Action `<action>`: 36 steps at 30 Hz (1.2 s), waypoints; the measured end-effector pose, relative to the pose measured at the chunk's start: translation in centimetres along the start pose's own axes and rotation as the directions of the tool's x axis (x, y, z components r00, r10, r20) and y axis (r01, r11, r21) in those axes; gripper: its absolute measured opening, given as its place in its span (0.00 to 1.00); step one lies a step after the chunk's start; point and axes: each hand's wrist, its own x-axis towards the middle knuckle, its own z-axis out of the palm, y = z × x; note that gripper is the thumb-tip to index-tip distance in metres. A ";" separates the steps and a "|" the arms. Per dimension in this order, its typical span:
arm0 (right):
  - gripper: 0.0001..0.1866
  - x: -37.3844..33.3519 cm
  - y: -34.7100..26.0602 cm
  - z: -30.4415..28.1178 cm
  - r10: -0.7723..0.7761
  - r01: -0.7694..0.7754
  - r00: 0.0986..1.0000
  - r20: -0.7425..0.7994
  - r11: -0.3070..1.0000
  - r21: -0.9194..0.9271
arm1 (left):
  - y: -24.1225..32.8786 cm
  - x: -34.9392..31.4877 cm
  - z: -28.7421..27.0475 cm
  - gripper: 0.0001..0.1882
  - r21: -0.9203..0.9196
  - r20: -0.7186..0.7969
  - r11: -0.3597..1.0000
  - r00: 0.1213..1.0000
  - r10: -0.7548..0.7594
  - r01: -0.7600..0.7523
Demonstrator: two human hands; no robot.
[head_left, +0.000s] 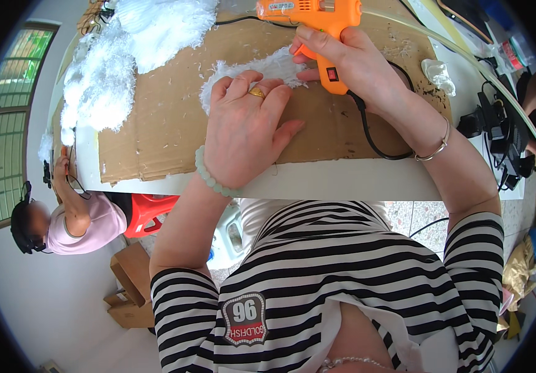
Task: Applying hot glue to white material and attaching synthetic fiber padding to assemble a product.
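Note:
My left hand [246, 127] lies flat, fingers spread, pressing down on a strip of white feathery fluff [261, 67] that rests on a brown cardboard sheet [156, 130]. It wears a gold ring and a pale bead bracelet. My right hand [349, 59] grips the handle of an orange hot glue gun [317, 18], its body pointing left above the fluff. A black cord [370, 133] runs from the gun's handle across the cardboard. A thin bangle circles my right wrist.
Heaps of white fluff [125, 56] lie at the cardboard's far left. The white table [342, 180] edge runs under my arms. A clear plastic wad [437, 74] and black devices [498, 130] sit right. Another person [75, 217] in pink sits left, beside a red stool [149, 211] and cardboard boxes [132, 286].

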 end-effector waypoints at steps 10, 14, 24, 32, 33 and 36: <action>0.18 0.0 0.2 0.8 -0.082 0.081 0.996 0.027 0.996 0.049 | 0.1 -0.1 0.1 0.19 -0.026 -0.025 0.999 0.999 -0.022 0.021; 0.18 0.8 1.4 0.8 -0.049 0.043 0.996 0.068 0.996 0.075 | 0.4 -0.6 0.3 0.17 -0.025 -0.031 1.000 0.999 -0.009 0.008; 0.18 0.5 0.6 0.8 -0.041 0.039 0.997 0.071 0.999 0.034 | -2.5 -7.3 -3.4 0.13 -0.027 -0.259 0.944 0.909 -0.325 0.330; 0.12 -1.0 -0.3 0.6 -0.258 0.321 0.891 0.373 0.940 -0.117 | -4.5 -6.9 -2.4 0.12 -0.141 -0.193 0.896 0.876 -0.443 0.422; 0.12 -1.3 -0.6 0.7 -0.255 0.321 0.890 0.377 0.939 -0.122 | -4.8 -6.8 -2.3 0.12 -0.144 -0.197 0.894 0.873 -0.446 0.424; 0.08 -1.6 -0.7 1.2 -0.055 0.224 0.894 0.444 0.914 -0.339 | -5.5 -6.6 -1.9 0.12 -0.001 -0.207 0.924 0.904 -0.374 0.382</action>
